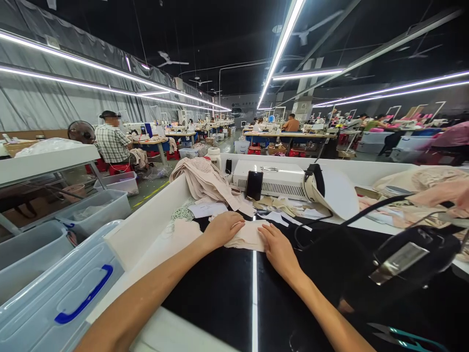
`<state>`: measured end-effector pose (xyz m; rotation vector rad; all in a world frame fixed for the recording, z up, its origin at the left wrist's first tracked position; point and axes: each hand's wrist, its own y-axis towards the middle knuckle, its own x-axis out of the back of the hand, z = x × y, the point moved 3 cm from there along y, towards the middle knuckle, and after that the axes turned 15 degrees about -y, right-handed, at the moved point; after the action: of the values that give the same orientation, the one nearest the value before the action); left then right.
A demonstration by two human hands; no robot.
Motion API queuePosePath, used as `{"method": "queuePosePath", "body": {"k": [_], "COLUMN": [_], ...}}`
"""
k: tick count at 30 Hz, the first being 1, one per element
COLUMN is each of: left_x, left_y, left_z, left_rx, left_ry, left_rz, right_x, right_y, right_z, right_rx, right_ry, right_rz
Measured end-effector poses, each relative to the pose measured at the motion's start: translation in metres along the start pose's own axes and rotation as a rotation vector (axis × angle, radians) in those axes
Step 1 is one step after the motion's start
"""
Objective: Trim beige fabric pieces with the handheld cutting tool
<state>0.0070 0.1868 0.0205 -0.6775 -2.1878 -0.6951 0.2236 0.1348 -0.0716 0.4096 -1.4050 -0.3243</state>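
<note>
A small stack of pale pink fabric pieces [247, 238] lies on the glossy black tabletop [220, 293] in front of me. My left hand [224, 229] holds its left side, the fingers close together and curved over the top. At the right edge, my right hand [275, 243] grips the stack with slightly bent fingers; its thumb is hidden. Just left of my left hand is another pale pink cloth piece [185, 234]. Behind it sit a white paper slip [207, 209] and a tangle of pale green cord [182, 213].
A heap of pink fabric strips [205, 178], a white vented machine [271, 177] and a dark phone [254, 185] stand at the back. Teal-handled scissors [406, 337] lie front right, below a blurred black device [414, 259]. Plastic bins [84, 274] stand left; a seated person [112, 142] is beyond.
</note>
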Motion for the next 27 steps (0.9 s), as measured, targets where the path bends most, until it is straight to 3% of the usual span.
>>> {"method": "queuePosePath", "body": {"k": [6, 11, 16, 22, 27], "left_x": [-0.027, -0.037, -0.041, -0.033, -0.001], "left_y": [0.007, -0.004, -0.006, -0.006, -0.025], "left_z": [0.019, 0.037, 0.041, 0.041, 0.047], "left_rx": [0.107, 0.192, 0.208, 0.165, 0.106], "left_ry": [0.040, 0.034, 0.023, -0.007, -0.031], "left_rz": [0.061, 0.106, 0.100, 0.051, -0.056], "right_x": [0.003, -0.006, -0.004, 0.017, 0.042], "right_y": [-0.003, -0.008, -0.012, -0.040, -0.092], "right_z": [0.013, 0.018, 0.019, 0.040, 0.052], "right_rx": [0.013, 0.025, 0.027, 0.126, 0.235], "right_ry": [-0.051, -0.063, -0.042, 0.028, 0.100], "right_rz": [0.022, 0.072, 0.069, 0.033, 0.029]}}
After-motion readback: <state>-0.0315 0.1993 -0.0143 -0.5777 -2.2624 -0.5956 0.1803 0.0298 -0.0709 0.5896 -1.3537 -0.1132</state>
